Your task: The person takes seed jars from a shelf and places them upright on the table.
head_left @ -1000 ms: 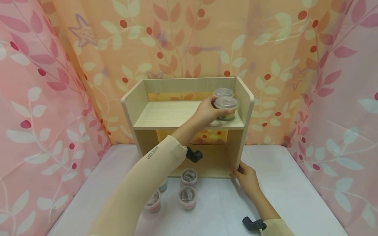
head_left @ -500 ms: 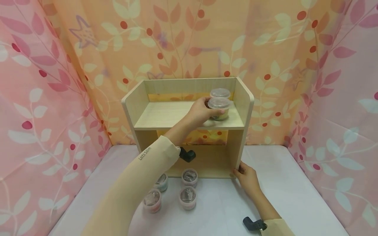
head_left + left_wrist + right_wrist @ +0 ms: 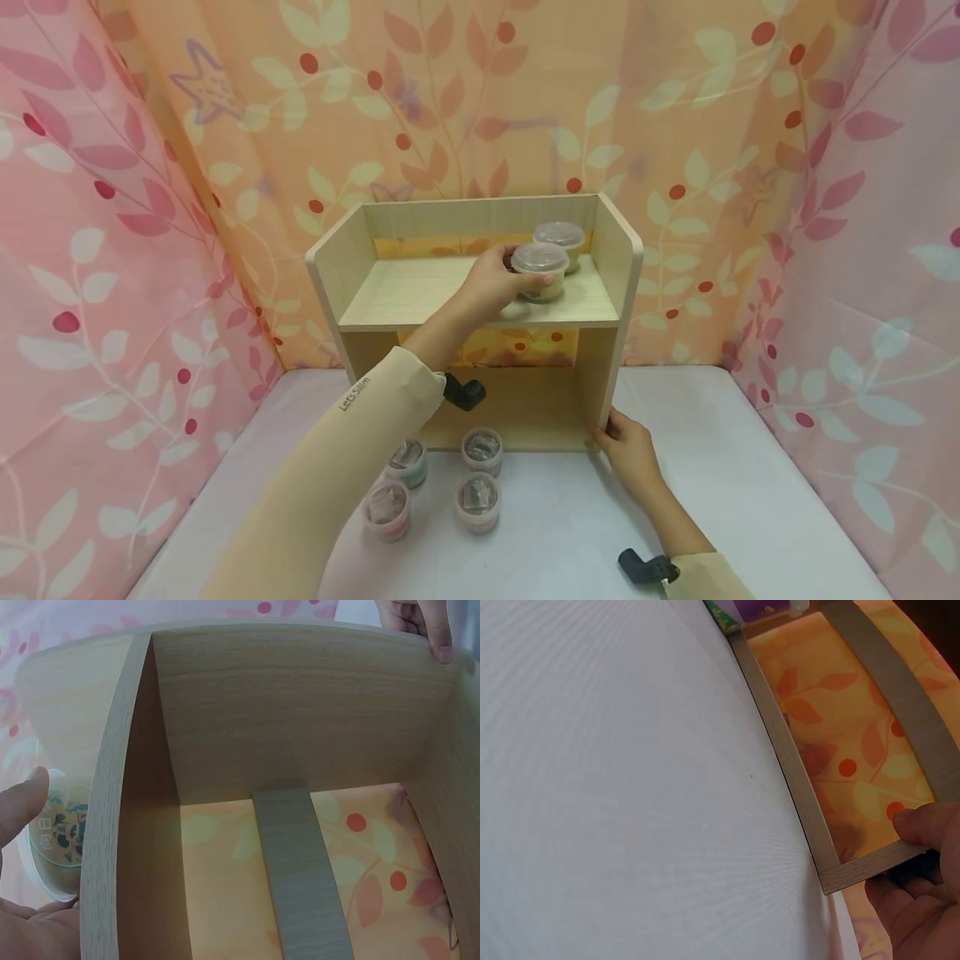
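Observation:
My left hand point(image 3: 491, 283) grips a clear-lidded round tub point(image 3: 540, 258) with yellowish contents, over the upper board of a small wooden shelf point(image 3: 405, 292). In the left wrist view, thumb and fingers sit on either side of this tub point(image 3: 64, 840), which bears a printed label. Right behind it, a second lidded tub point(image 3: 559, 234) stands on the same board, partly covered by the first. Low on the shelf's right side panel, my right hand point(image 3: 632, 454) holds the front edge. The right wrist view shows thumb and fingers on opposite faces of that panel point(image 3: 870, 865).
Several lidded tubs stand on the white table in front of the shelf: a pinkish one point(image 3: 477, 502), a purplish one point(image 3: 482, 451), a reddish one point(image 3: 387, 510) and a bluish one point(image 3: 407, 462) beside my left sleeve. Patterned curtains point(image 3: 480, 100) enclose the back and both sides.
My left hand has moved left along the upper board with the tub, uncovering more of the tub behind. That rear tub shifted slightly left at first. My right hand has stayed in place.

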Tool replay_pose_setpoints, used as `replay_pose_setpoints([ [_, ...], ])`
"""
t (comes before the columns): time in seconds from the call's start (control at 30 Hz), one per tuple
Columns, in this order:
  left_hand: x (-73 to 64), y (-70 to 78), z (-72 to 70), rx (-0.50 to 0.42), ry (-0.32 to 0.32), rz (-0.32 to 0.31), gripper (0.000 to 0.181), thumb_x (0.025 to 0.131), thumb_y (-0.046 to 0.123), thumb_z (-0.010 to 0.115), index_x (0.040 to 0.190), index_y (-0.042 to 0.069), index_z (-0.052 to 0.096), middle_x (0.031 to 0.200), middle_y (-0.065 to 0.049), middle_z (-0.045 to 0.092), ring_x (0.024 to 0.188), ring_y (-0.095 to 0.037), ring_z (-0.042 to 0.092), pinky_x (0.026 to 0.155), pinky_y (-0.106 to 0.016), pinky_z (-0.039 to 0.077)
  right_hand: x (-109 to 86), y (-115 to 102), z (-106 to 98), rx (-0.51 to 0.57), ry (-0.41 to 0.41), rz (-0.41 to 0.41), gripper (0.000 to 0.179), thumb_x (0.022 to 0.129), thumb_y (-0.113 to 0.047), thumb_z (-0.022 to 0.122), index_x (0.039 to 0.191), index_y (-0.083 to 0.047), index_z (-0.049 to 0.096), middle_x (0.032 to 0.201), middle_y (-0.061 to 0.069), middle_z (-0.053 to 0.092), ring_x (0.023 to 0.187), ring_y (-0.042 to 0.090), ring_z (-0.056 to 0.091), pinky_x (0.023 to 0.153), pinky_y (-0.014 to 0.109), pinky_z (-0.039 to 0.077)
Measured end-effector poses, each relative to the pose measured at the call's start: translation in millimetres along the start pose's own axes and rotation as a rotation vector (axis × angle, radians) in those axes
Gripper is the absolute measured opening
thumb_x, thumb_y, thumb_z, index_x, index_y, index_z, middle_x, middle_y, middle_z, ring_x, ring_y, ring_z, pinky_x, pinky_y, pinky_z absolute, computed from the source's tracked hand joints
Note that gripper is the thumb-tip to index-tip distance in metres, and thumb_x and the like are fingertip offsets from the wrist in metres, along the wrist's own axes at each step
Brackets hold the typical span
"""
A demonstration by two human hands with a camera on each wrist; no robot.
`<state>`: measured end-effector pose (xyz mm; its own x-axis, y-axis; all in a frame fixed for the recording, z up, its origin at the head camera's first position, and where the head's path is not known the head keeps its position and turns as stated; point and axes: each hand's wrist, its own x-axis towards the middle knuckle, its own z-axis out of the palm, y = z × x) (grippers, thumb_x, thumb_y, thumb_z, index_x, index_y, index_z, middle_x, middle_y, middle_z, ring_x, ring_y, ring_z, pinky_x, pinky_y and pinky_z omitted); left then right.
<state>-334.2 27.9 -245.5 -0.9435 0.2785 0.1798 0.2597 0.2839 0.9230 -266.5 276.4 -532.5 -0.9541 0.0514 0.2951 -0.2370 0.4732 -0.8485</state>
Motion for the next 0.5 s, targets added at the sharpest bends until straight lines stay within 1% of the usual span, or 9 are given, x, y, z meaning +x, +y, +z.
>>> replay_pose_setpoints([
  [0.2,-0.6,-1.1,-1.9,-0.003,0.002,-0.020,0.086,0.082,0.032,0.088,0.151,0.005,0.043,0.143,-0.007,0.055,0.132,-0.021,0.054,0.114,-0.035,0.043,-0.3,2.4,1.9,0.008,0.004,-0.003,0.056,0.096,-0.005,0.069,0.147,0.007,0.048,0.131,0.030,0.063,0.118,0.040,0.066,0.090,0.032,0.059],
  [0.37,-2.9,-2.0,-5.6,0.004,0.014,-0.047,0.088,0.080,0.035,0.090,0.150,0.008,0.043,0.143,-0.005,0.055,0.132,-0.020,0.054,0.116,-0.036,0.041,0.3,1.1,2.4,0.015,0.003,0.014,0.057,0.097,-0.006,0.070,0.148,0.007,0.048,0.134,0.030,0.062,0.120,0.039,0.065,0.092,0.034,0.058],
  [0.5,-4.6,-1.8,-9.8,0.010,0.009,-0.045,0.088,0.079,0.036,0.090,0.149,0.009,0.044,0.142,-0.004,0.056,0.131,-0.020,0.054,0.116,-0.036,0.040,0.1,-1.1,0.9,0.013,0.007,0.010,0.057,0.097,-0.006,0.070,0.147,0.008,0.048,0.133,0.030,0.062,0.121,0.040,0.065,0.093,0.035,0.058],
])
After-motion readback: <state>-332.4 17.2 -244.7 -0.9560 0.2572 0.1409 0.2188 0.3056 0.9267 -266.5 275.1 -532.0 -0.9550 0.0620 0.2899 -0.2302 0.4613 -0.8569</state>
